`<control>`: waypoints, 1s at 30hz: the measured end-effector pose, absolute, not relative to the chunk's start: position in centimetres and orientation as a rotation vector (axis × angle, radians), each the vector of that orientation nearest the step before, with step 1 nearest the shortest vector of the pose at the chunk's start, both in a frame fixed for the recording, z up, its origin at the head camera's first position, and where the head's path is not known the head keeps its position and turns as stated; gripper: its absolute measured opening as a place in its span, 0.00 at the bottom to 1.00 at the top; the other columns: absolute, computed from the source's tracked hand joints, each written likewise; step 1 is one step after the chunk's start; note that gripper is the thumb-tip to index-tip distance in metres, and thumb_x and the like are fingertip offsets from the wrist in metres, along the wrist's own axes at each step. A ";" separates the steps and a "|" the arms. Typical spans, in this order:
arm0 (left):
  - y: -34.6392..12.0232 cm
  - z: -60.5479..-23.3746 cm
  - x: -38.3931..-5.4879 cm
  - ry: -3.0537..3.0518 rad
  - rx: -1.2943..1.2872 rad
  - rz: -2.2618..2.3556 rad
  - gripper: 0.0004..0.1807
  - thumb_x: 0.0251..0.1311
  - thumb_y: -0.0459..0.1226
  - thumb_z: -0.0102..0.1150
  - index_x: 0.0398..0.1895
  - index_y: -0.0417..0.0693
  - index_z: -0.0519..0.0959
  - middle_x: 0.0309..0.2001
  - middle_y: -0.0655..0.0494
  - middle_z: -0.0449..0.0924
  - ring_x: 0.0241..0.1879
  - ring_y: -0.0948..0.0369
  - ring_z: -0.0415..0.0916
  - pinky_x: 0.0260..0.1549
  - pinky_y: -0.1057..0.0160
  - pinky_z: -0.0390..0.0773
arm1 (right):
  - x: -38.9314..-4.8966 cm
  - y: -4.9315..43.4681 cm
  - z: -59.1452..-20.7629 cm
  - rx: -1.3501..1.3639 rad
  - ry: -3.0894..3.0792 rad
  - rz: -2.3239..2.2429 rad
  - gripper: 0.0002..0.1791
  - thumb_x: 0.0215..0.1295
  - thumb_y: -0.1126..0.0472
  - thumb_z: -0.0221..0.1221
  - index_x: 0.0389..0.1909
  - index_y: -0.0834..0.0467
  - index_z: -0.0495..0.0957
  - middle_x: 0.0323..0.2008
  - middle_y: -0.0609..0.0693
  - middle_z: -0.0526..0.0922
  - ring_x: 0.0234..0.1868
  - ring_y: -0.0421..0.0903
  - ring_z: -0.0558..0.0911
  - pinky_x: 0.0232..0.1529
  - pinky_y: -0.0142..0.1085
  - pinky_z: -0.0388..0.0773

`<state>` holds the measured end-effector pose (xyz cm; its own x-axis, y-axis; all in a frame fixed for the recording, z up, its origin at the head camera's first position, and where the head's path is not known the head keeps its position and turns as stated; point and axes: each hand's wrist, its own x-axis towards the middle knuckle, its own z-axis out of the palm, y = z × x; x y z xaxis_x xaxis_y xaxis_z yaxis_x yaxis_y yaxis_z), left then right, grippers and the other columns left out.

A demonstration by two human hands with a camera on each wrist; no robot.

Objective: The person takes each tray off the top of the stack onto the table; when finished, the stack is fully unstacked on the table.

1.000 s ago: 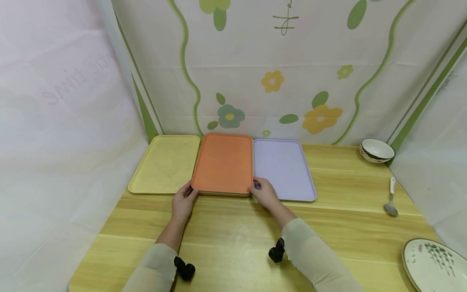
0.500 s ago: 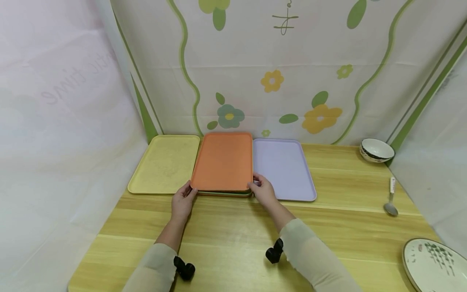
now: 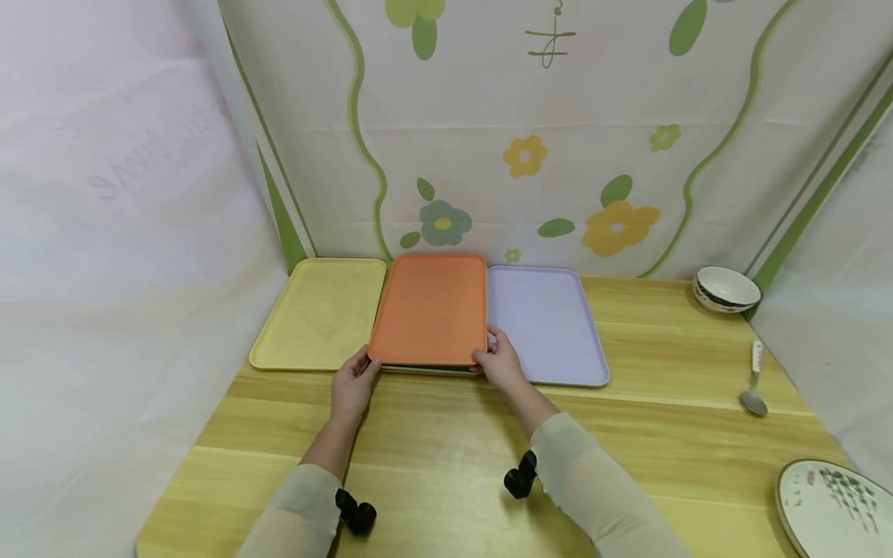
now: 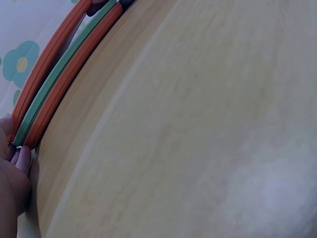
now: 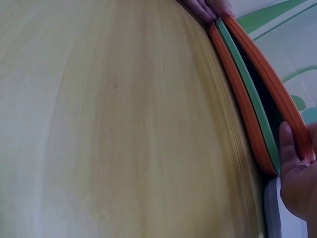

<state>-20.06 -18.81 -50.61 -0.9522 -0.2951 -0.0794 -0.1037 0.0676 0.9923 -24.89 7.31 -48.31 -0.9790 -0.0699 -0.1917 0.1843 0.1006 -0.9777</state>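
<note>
In the head view an orange tray (image 3: 432,310) tops a stack, its near edge raised. The wrist views show a green tray (image 4: 37,106) and another orange tray (image 5: 242,106) beneath it. My right hand (image 3: 502,364) pinches the top tray's near right corner, where a dark gap parts it from the green tray. My left hand (image 3: 352,387) grips the near left corner, thumb at the top tray's rim, other fingertips beside the lower trays' edges. A yellow tray (image 3: 317,314) lies to the left of the stack, and a lilac tray (image 3: 547,325) to the right.
On the right of the wooden table (image 3: 432,465) stand a bowl (image 3: 727,287), a spoon (image 3: 755,380) with a white handle, and a patterned plate (image 3: 837,504). A flower-printed cloth (image 3: 474,116) rises directly behind the trays.
The top orange tray's near edge has risen, most at the right corner, baring the green tray below. My right hand has moved slightly upward with it; my left hand stays at its corner.
</note>
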 end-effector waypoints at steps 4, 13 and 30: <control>-18.8 -50.6 -20.1 -2.191 0.411 -2.010 0.29 0.68 0.35 0.57 0.70 0.38 0.66 0.69 0.41 0.67 0.70 0.49 0.64 0.66 0.59 0.70 | -25.0 7.1 -48.0 0.152 2.215 -1.952 0.40 0.65 0.74 0.52 0.77 0.56 0.51 0.40 0.57 0.73 0.26 0.44 0.79 0.34 0.38 0.86; -18.6 -50.7 -20.0 -2.194 0.393 -1.996 0.28 0.67 0.37 0.59 0.69 0.39 0.68 0.68 0.40 0.69 0.69 0.49 0.66 0.63 0.64 0.73 | -24.7 7.3 -47.9 0.258 2.149 -2.050 0.41 0.63 0.77 0.51 0.76 0.54 0.53 0.53 0.67 0.75 0.38 0.51 0.80 0.36 0.40 0.87; -18.7 -50.7 -19.9 -2.182 0.403 -1.959 0.26 0.67 0.32 0.58 0.67 0.35 0.69 0.66 0.37 0.70 0.68 0.47 0.66 0.55 0.77 0.73 | -24.9 12.6 -45.6 0.333 2.160 -2.111 0.40 0.67 0.71 0.57 0.76 0.50 0.53 0.55 0.63 0.74 0.38 0.41 0.80 0.38 0.33 0.84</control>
<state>-19.88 -18.71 -50.69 -0.9468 -0.3186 -0.0451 -0.0791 0.0945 0.9924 -24.87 12.60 -45.65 -0.9707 0.0842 -0.2251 0.2270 0.0133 -0.9738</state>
